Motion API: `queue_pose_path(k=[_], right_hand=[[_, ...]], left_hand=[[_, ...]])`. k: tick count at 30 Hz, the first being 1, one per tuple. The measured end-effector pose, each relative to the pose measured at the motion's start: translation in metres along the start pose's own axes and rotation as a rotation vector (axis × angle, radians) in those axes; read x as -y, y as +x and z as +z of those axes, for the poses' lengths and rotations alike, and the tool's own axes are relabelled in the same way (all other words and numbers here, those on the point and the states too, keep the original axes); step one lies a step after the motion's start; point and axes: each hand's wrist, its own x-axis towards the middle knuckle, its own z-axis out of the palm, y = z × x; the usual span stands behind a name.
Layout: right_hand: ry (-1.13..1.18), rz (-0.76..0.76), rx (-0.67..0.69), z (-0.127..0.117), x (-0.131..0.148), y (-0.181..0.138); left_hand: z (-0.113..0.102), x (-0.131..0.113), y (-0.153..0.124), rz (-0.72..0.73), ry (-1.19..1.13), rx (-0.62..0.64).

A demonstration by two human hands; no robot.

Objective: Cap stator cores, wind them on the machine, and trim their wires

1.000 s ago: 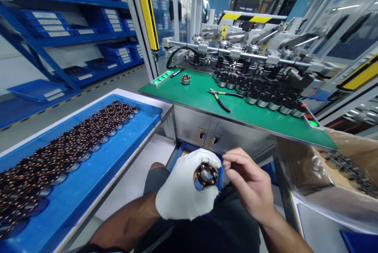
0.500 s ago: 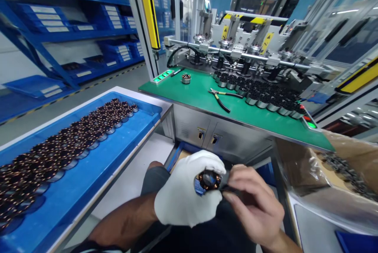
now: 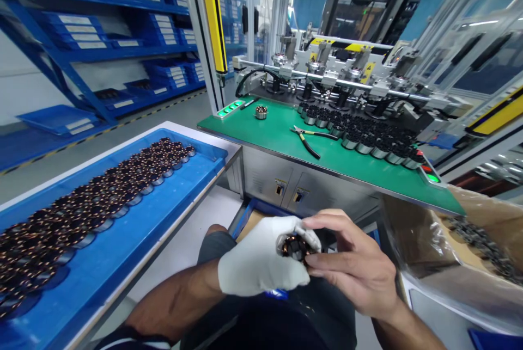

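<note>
My left hand (image 3: 257,263), in a white glove, is closed round a small copper-wound motor stator (image 3: 295,246) held low in front of me. My bare right hand (image 3: 353,265) meets it from the right, its thumb and fingers pinched on the same stator. Most of the part is hidden between the two hands. To the left lies a blue tray (image 3: 171,197) with several rows of like stators (image 3: 93,208).
A green bench (image 3: 278,132) ahead carries pliers (image 3: 308,140), a single stator (image 3: 260,112) and a cluster of dark parts (image 3: 368,135) in front of a machine. A plastic-lined carton (image 3: 469,235) of parts stands at the right. Blue shelving fills the left.
My right hand has closed in from the right onto the stator, which was held apart from it a second ago. Both hands have shifted slightly right.
</note>
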Motion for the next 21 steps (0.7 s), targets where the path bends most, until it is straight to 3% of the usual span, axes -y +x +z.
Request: queue_pose_path(k=[2, 6, 8, 14, 18, 21], right_hand=[[-0.121, -0.012, -0.089, 0.004, 0.005, -0.005], [-0.364, -0.054, -0.246, 0.013, 0.018, -0.009], [-0.452, -0.067, -0.281, 0.017, 0.023, -0.007], [-0.438, -0.008, -0.34, 0.031, 0.025, -0.008], [-0.261, 0.131, -0.407, 0.04, 0.019, -0.009], [-0.195, 0.154, -0.441, 0.04, 0.015, -0.007]], left_hand=[[0.0, -0.008, 0.003, 0.037, 0.019, -0.009], [0.009, -0.021, 0.004, 0.187, 0.144, -0.227], [0.014, -0.024, 0.002, 0.226, 0.174, -0.277], [0.018, -0.018, -0.003, 0.349, 0.313, -0.394], [0.023, -0.015, -0.003, 0.286, 0.175, -0.424], [0.015, -0.015, -0.001, 0.111, -0.059, -0.349]])
